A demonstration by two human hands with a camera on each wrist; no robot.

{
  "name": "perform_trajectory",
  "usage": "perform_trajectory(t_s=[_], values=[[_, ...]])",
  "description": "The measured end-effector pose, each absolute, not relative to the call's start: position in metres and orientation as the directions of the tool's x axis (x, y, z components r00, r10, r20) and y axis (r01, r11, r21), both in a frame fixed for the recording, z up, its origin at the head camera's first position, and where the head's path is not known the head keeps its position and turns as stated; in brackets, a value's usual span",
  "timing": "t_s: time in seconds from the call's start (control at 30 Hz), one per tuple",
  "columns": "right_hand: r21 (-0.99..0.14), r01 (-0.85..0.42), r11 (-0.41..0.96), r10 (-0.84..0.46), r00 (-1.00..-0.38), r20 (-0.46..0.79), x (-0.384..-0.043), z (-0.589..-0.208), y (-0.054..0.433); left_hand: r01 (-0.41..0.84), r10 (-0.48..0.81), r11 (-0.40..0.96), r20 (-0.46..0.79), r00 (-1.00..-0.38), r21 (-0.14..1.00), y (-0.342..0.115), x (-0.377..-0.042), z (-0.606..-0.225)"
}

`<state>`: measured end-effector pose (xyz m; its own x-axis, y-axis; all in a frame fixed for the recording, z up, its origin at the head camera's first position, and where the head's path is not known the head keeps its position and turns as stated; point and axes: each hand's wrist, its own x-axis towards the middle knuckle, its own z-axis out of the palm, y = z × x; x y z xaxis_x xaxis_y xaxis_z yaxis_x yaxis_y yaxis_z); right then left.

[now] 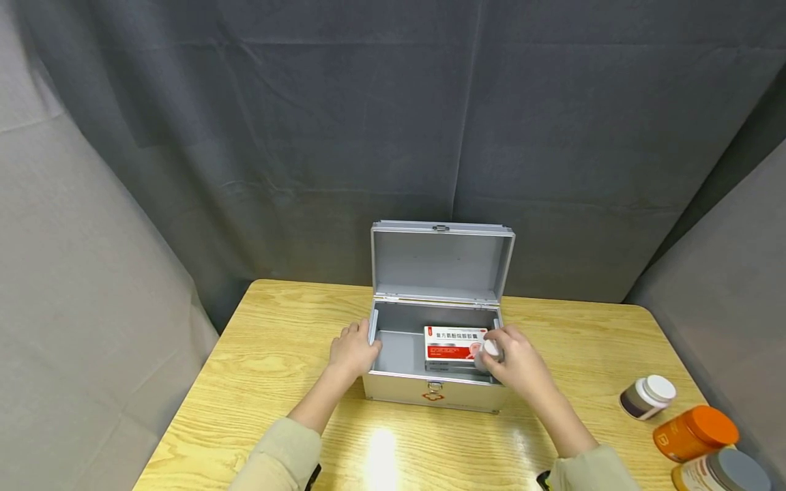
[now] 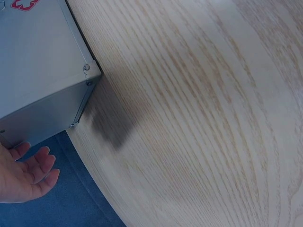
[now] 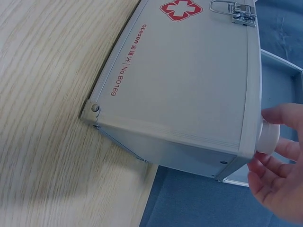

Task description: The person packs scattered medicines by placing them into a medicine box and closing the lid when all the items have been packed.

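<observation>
An aluminium first-aid case (image 1: 399, 389) stands on the table with its lid (image 1: 439, 266) raised. Over its right side my right hand (image 1: 518, 358) pinches a small bottle by its white cap (image 3: 269, 137), the body partly inside the case and mostly hidden. Inside, next to that bottle, lies a red-and-white medicine box (image 1: 454, 343) on top of another carton. My left hand (image 1: 355, 351) rests against the case's left rim. Its fingers (image 2: 42, 163) are relaxed and loosely spread beside the outer wall in the left wrist view, where the thumb is out of sight.
Right of the case stand a dark bottle with a white lid (image 1: 647, 395), an orange jar (image 1: 694, 433) and a grey-lidded jar (image 1: 721, 470). A wooden table (image 1: 288, 327) bears everything. Grey cloth (image 1: 344, 136) hangs behind and at both sides.
</observation>
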<state>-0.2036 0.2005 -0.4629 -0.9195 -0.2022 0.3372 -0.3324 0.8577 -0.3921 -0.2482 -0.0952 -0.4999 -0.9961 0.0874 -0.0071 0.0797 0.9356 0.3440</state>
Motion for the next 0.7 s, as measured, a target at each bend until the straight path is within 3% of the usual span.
perform_trajectory(t_s=[0.4,0.7], values=[[-0.346,-0.446,0.825,-0.350,-0.885,0.307,-0.210,-0.461,0.202,0.075,0.086,0.936,-0.016,-0.996,0.343,-0.095,-0.248,-0.500],[-0.322,-0.476,0.818,-0.431,-0.879,0.205,-0.215,-0.458,0.203,0.078,0.088,0.939,-0.014,-0.996,0.335,-0.095,-0.249,-0.502]])
